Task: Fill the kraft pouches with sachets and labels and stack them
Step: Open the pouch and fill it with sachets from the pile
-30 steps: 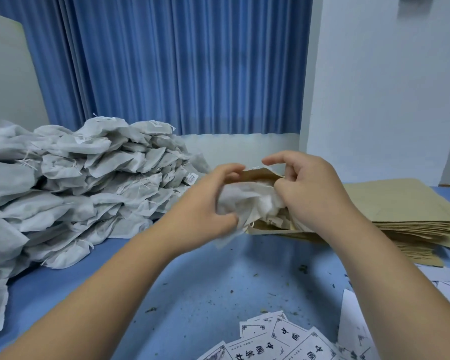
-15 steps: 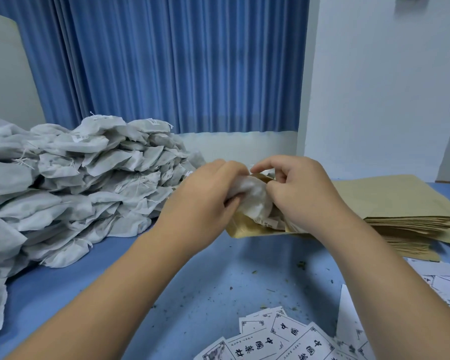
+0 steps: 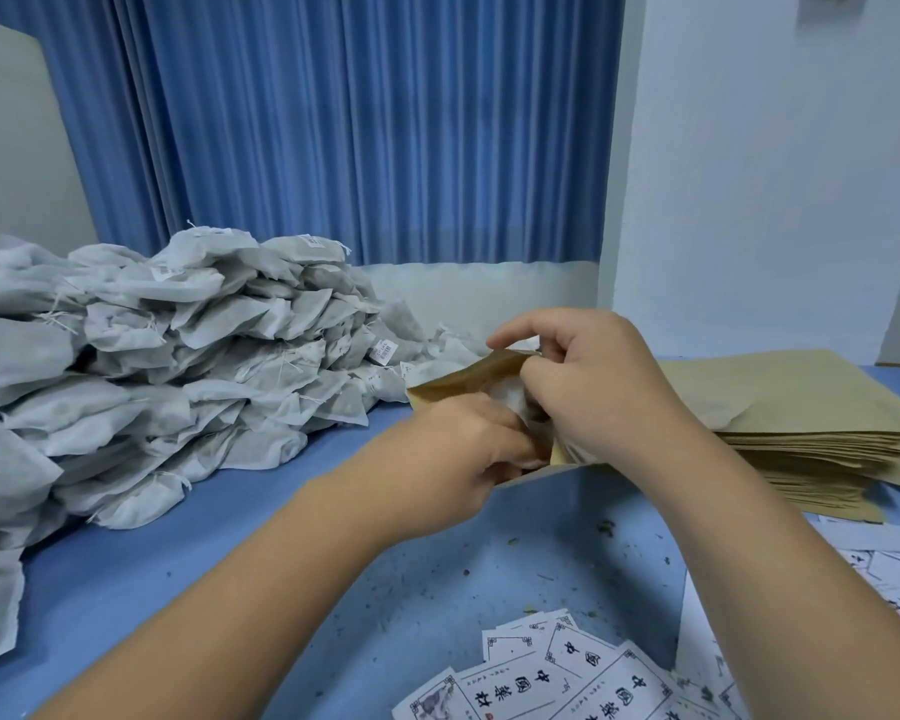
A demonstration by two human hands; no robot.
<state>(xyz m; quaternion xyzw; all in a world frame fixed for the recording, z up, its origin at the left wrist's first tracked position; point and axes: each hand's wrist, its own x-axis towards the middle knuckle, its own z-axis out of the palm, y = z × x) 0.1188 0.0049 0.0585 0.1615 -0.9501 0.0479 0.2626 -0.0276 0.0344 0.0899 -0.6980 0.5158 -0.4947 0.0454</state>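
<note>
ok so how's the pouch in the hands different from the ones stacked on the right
The held pouch is spread open at its mouth; the pouches in the stack lie flat. The held pouch has a white sachet in it; those in the stack look empty. The held pouch is tilted up between the left hand and right hand; the stack rests on the table. Both are the same tan kraft paper.
</note>
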